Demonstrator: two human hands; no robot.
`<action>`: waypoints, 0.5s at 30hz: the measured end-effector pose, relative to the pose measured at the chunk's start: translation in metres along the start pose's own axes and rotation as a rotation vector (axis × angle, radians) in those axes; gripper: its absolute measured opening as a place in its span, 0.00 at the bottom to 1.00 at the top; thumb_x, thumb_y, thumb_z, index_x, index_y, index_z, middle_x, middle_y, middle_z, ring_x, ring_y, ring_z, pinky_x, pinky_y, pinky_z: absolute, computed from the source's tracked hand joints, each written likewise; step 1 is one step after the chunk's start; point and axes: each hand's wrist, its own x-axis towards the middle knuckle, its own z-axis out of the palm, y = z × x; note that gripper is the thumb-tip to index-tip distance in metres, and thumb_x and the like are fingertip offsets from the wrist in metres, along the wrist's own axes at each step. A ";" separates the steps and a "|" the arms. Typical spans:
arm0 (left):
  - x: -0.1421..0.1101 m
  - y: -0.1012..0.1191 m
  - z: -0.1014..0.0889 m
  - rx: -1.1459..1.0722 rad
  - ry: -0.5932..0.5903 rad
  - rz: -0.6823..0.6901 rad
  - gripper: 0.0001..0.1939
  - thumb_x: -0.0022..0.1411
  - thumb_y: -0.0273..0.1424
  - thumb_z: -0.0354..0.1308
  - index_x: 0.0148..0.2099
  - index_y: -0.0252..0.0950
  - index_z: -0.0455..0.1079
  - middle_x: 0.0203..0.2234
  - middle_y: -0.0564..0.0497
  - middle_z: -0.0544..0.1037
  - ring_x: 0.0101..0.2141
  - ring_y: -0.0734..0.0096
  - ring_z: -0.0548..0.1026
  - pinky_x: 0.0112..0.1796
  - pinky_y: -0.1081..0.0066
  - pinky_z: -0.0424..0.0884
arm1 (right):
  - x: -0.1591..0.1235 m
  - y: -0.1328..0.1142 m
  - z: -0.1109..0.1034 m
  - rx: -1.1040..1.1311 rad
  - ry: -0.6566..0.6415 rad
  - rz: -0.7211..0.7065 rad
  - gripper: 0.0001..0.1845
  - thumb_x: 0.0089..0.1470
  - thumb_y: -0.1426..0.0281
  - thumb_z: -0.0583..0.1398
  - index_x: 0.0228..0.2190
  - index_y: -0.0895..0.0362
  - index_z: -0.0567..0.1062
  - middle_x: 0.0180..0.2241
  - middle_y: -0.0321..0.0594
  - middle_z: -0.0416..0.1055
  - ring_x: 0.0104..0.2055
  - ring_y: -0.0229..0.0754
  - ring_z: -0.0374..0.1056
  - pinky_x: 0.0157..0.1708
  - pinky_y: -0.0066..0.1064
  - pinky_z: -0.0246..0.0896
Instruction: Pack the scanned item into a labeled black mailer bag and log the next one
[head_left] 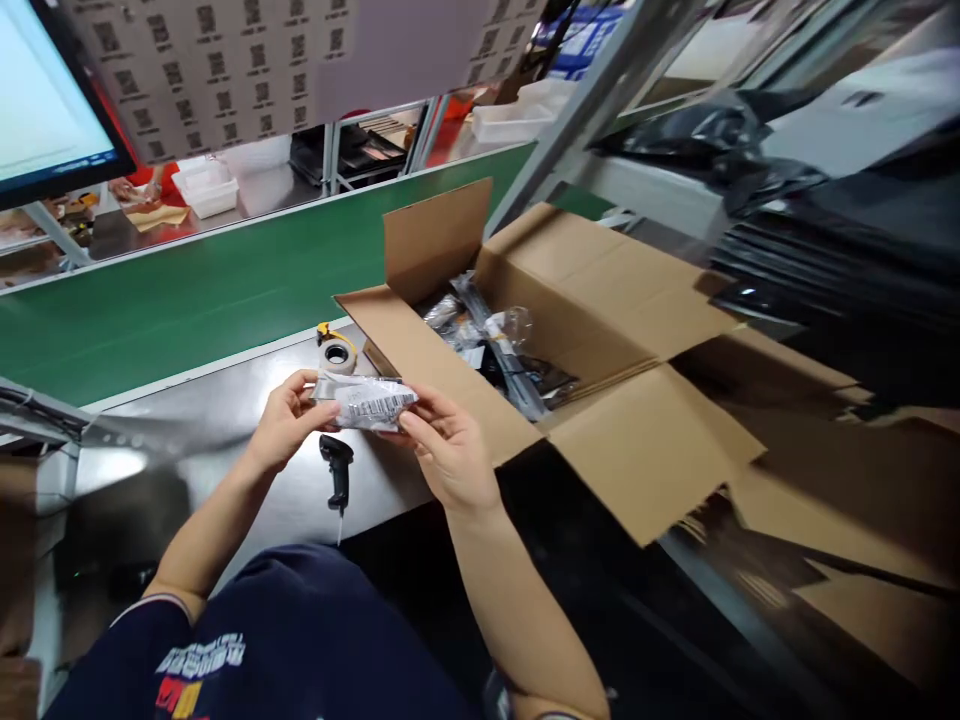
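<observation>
A small clear plastic packet with a barcode label [367, 402] is held up over the metal bench, stretched between both hands. My left hand [289, 418] pinches its left end, thumb on the front. At the other end, my right hand [448, 440] grips it between thumb and fingers. What lies inside the wrapping I cannot make out. Below the packet, a black barcode scanner [337, 470] lies on the bench with its cable toward me. Just behind the packet sits a tape dispenser with a roll of tape [337, 356].
An open cardboard box [585, 300] with several bagged items stands to the right, flaps spread. Behind the bench runs a green conveyor belt [225, 260]. A monitor [56, 100] hangs upper left, beside a sheet of codes [217, 70]. Black plastic bags [840, 250] are stacked at right; another person's hands [142, 185] show beyond.
</observation>
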 end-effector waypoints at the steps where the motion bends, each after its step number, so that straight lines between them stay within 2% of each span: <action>1: -0.006 -0.001 -0.015 0.030 0.040 0.037 0.34 0.41 0.49 0.85 0.42 0.34 0.76 0.32 0.49 0.81 0.28 0.71 0.77 0.29 0.72 0.79 | -0.001 0.010 0.015 0.006 -0.021 0.019 0.29 0.49 0.54 0.78 0.51 0.47 0.83 0.46 0.39 0.84 0.48 0.45 0.80 0.43 0.34 0.84; 4: -0.027 -0.007 -0.064 0.077 0.169 0.142 0.28 0.43 0.46 0.84 0.37 0.34 0.77 0.30 0.51 0.79 0.28 0.73 0.75 0.30 0.73 0.76 | -0.008 0.041 0.062 -0.006 -0.105 0.026 0.30 0.48 0.56 0.79 0.52 0.46 0.82 0.50 0.39 0.82 0.49 0.44 0.79 0.47 0.36 0.84; 7: -0.055 -0.011 -0.114 0.091 0.226 0.244 0.22 0.47 0.43 0.84 0.37 0.36 0.81 0.32 0.48 0.82 0.34 0.68 0.79 0.37 0.69 0.77 | -0.017 0.068 0.109 -0.112 -0.171 -0.050 0.29 0.50 0.58 0.78 0.53 0.46 0.82 0.57 0.41 0.80 0.54 0.46 0.78 0.49 0.37 0.83; 11: -0.090 -0.009 -0.173 0.100 0.221 0.371 0.15 0.51 0.40 0.83 0.36 0.40 0.84 0.37 0.44 0.86 0.42 0.59 0.84 0.47 0.61 0.80 | -0.029 0.095 0.165 -0.288 -0.191 -0.257 0.13 0.57 0.62 0.73 0.45 0.47 0.85 0.49 0.41 0.84 0.52 0.46 0.80 0.50 0.38 0.82; 15: -0.111 -0.008 -0.213 0.101 0.231 0.544 0.12 0.52 0.39 0.83 0.34 0.42 0.85 0.35 0.45 0.82 0.42 0.57 0.85 0.48 0.57 0.82 | -0.038 0.113 0.200 -0.260 -0.249 -0.391 0.10 0.57 0.68 0.73 0.42 0.44 0.86 0.48 0.39 0.85 0.55 0.49 0.81 0.55 0.45 0.82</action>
